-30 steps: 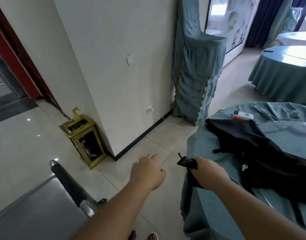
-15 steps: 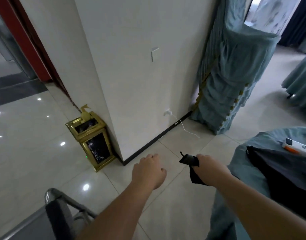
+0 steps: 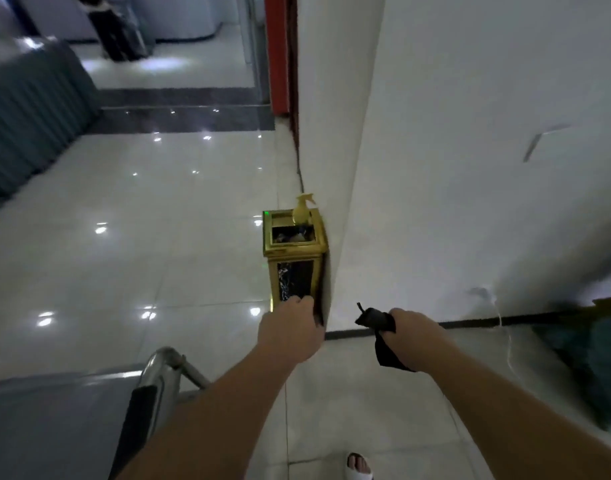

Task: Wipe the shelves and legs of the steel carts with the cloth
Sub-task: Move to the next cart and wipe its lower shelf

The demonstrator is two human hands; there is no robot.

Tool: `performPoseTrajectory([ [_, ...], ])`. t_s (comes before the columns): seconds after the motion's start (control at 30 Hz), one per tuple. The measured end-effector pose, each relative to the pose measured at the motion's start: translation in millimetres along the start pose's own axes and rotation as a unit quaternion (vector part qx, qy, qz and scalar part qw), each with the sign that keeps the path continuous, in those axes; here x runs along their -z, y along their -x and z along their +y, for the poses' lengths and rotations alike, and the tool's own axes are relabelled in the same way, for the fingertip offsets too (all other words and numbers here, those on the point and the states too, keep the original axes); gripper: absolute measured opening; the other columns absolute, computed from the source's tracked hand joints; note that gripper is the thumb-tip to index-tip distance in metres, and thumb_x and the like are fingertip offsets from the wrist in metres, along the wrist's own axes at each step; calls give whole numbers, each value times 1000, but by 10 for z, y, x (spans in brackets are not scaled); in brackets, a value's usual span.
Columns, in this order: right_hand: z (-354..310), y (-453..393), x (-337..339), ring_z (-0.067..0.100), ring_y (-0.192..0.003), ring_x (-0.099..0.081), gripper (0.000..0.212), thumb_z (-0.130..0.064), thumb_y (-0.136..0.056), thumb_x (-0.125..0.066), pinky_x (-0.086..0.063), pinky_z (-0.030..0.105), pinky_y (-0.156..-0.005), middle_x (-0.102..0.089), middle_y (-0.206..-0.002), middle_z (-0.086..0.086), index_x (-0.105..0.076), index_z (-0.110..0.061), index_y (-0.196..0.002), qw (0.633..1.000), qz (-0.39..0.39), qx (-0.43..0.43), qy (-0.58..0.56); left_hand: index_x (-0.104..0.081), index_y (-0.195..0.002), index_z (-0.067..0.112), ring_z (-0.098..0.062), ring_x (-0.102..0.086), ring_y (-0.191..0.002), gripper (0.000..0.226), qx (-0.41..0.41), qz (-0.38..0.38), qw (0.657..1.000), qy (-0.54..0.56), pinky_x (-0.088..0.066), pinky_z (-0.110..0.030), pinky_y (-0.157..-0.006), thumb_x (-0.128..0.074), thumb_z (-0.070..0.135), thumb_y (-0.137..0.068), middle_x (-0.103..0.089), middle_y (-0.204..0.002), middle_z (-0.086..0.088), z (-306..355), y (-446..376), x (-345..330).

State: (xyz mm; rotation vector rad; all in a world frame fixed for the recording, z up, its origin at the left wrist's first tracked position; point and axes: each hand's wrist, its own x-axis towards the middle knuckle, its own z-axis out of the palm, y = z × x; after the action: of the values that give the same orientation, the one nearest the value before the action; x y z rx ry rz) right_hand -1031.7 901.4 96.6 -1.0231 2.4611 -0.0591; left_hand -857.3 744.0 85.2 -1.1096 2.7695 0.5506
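Right fingers (image 3: 399, 315) clench the black cloth (image 3: 376, 322), bunched in the right hand (image 3: 416, 336); the left hand (image 3: 290, 332) is curled closed on nothing. Over the last second the view has swung left, off the draped tabletop, keeping the steel cart (image 3: 54, 417) at lower left; cloth and steel are well apart, so no wiping contact now

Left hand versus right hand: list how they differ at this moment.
The right hand grips a black cloth, whose ends stick out above and below the fist; the left hand holds nothing, its fingers curled. The left hand shows in front of the gold bin, the right hand in front of the white wall. The left hand is the one nearer the cart handle. Both reach forward, backs up.
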Motion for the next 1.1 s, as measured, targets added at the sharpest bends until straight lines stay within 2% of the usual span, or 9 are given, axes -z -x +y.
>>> performPoseTrajectory([
  [0.1,-219,-619,247,17,-78,-64,23,-44,-101,-49,-53,35,-71,-65,-84,-3,-55,-25,-90,997,-30,69,18,-53,-137,25,-24,-58,-119,39,72,8,997,1,-46,-40,-95,-51,40,-101,-59,-133,-1,-154,-232,77],
  [0.23,-749,-1261,406,20,-85,-64,18,-43,-100,-50,-57,42,-84,-66,-92,-3,-60,-28,-101,986,-49,152,50,-46,-149,24,-26,-55,-127,51,160,13,987,22,-45,-41,-101,-48,42,-102,-54,-143,-1,-478,-420,186],
  [0.37,-1409,-1751,425,18,-88,-64,18,-41,-101,-52,-58,41,-86,-65,-96,-3,-60,-28,-111,967,-85,231,72,-45,-147,22,-25,-55,-124,49,233,13,972,32,-46,-41,-99,-46,42,-103,-54,-140,-1,-926,-672,255],
  [0.53,-2238,-2454,419,19,-86,-65,21,-36,-102,-49,-58,41,-84,-67,-95,-2,-62,-22,-110,944,-87,295,118,-44,-150,21,-27,-53,-127,52,295,20,954,46,-45,-40,-98,-46,44,-103,-53,-142,-3,-1618,-1231,320],
  [0.67,-2901,-3090,567,19,-86,-65,16,-35,-103,-50,-58,42,-82,-65,-94,-2,-58,-23,-107,931,-103,314,155,-42,-152,21,-29,-51,-130,55,319,7,945,77,-45,-43,-100,-46,44,-102,-51,-146,-5,-2234,-1767,539],
  [0.87,-3775,-4033,787,19,-76,-66,21,-31,-104,-47,-53,35,-69,-66,-82,1,-60,-15,-99,931,-100,319,148,-44,-151,21,-29,-53,-129,55,354,22,932,79,-45,-43,-99,-47,44,-101,-53,-145,-5,-3065,-2310,1034],
  [1.0,-4375,-4575,728,21,-64,-61,25,-29,-101,-49,-47,34,-62,-71,-82,12,-62,-10,-91,921,-132,328,161,-44,-152,22,-28,-53,-128,56,397,30,910,115,-44,-42,-97,-48,43,-101,-54,-144,-4,-3503,-2494,1172],
  [1.1,-4900,-4936,613,20,-63,-55,29,-31,-102,-49,-42,33,-62,-72,-83,13,-63,-7,-94,906,-151,352,180,-44,-152,21,-28,-54,-128,57,444,35,885,136,-46,-42,-98,-49,44,-101,-53,-146,-5,-3824,-2588,1234],
])
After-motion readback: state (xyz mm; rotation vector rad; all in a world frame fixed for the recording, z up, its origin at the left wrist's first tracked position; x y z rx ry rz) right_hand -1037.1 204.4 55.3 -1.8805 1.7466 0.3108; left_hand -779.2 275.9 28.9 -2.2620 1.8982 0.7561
